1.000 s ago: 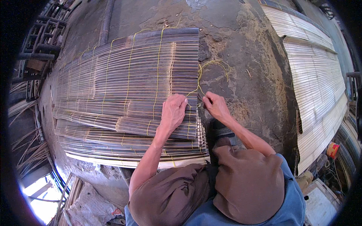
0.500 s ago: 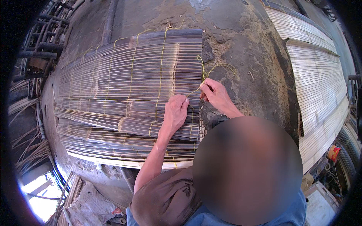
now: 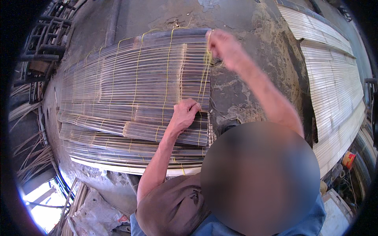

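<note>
A mat of thin dark and pale slats point(image 3: 153, 80), bound by rows of yellow-green string, lies spread before me. Close to its right edge, my left hand point(image 3: 184, 114) rests on the slats, thumb and fingers pinched together on the string. From there the yellow-green string point(image 3: 203, 80) runs up to my right hand point(image 3: 224, 49) in several strands. That hand is raised by the mat's far right corner, closed on the string and somewhat blurred. Exactly how the string sits between the fingers is hidden.
More slat matting point(image 3: 114, 151) lies under the near edge. To the right, a long pale slat mat point(image 3: 332, 82) stretches across the floor. Dark racks point(image 3: 43, 47) stand at the far left, and a whitish sack point(image 3: 98, 210) lies at lower left.
My right hand has moved away from me to the mat's far corner, drawing the string out along the right edge. My left hand has stayed almost in place.
</note>
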Demonstrator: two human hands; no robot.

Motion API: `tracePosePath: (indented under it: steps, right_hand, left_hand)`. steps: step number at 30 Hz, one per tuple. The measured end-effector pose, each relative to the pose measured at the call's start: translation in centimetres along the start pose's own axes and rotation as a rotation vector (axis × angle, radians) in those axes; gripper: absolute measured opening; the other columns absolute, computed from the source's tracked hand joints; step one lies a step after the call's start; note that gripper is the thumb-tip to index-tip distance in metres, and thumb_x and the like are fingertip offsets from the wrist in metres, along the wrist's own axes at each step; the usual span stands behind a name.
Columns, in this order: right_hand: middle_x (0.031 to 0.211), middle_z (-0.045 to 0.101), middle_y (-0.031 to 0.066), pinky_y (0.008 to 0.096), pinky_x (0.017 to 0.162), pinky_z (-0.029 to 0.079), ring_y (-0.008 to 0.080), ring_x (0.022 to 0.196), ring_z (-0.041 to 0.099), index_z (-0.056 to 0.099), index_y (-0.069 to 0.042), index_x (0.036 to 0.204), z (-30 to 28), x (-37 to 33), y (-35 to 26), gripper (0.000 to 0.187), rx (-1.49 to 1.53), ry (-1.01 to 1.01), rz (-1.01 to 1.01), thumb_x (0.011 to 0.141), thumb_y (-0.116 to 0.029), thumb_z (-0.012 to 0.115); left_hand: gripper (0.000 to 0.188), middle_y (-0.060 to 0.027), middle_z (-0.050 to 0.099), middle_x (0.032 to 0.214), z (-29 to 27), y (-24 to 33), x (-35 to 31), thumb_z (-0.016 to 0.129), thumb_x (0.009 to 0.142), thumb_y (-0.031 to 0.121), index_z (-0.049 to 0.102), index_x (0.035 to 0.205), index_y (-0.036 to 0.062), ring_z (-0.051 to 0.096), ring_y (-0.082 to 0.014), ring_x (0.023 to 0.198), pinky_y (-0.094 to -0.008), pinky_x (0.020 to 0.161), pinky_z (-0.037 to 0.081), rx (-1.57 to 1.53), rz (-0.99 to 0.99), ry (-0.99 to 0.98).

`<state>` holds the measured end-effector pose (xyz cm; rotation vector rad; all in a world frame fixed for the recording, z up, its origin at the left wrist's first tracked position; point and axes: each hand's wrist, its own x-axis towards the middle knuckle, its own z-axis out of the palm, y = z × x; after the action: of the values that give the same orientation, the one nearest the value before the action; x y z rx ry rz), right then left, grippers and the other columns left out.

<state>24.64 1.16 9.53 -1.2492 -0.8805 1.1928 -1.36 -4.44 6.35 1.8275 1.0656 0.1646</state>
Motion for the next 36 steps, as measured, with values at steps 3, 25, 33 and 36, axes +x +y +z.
tracePosePath:
  steps: [3,25,33,36]
  right_hand:
    - [0.069,0.054,0.0005,0.0275,0.058,0.045,0.0143,0.064,0.053,0.058,-0.007,0.080,-8.1,4.1,-5.2,0.016,-0.839,0.162,-0.620,0.095,-0.010,0.053]
    - [0.070,0.060,0.0100,0.0348,0.063,0.047,0.0166,0.066,0.057,0.069,-0.004,0.103,5.0,-11.0,8.3,0.032,-0.302,-0.212,0.085,0.092,-0.034,0.067]
    - [0.076,0.063,0.0223,0.0499,0.066,0.047,0.0457,0.077,0.060,0.059,-0.004,0.087,2.8,-13.6,7.7,0.031,-0.612,-0.016,0.191,0.095,-0.034,0.058]
    - [0.076,0.061,0.0225,0.0519,0.066,0.045,0.0464,0.077,0.060,0.057,-0.003,0.089,2.4,-16.0,8.7,0.027,-0.582,-0.032,0.252,0.095,-0.029,0.058]
  left_hand:
    - [0.028,-0.0130,0.061,0.080,-0.2,-0.1,0.3,0.059,0.095,0.024,0.069,0.089,-0.0014,0.057,-0.0248,0.078,-0.0370,0.075,0.045,-0.003,-0.016,-0.055]
    - [0.022,-0.0171,0.063,0.084,0.3,0.3,0.1,0.057,0.090,0.019,0.066,0.086,-0.0018,0.059,-0.0325,0.085,-0.0447,0.081,0.045,-0.062,0.025,0.034]
    - [0.021,-0.0127,0.059,0.081,0.3,0.8,-0.2,0.062,0.094,0.020,0.065,0.089,-0.0001,0.056,-0.0290,0.081,-0.0408,0.078,0.044,0.207,0.124,-0.001]
    - [0.019,-0.0122,0.060,0.083,0.4,0.4,-0.2,0.061,0.095,0.018,0.066,0.090,0.0001,0.056,-0.0301,0.082,-0.0409,0.079,0.045,0.203,0.138,0.015]
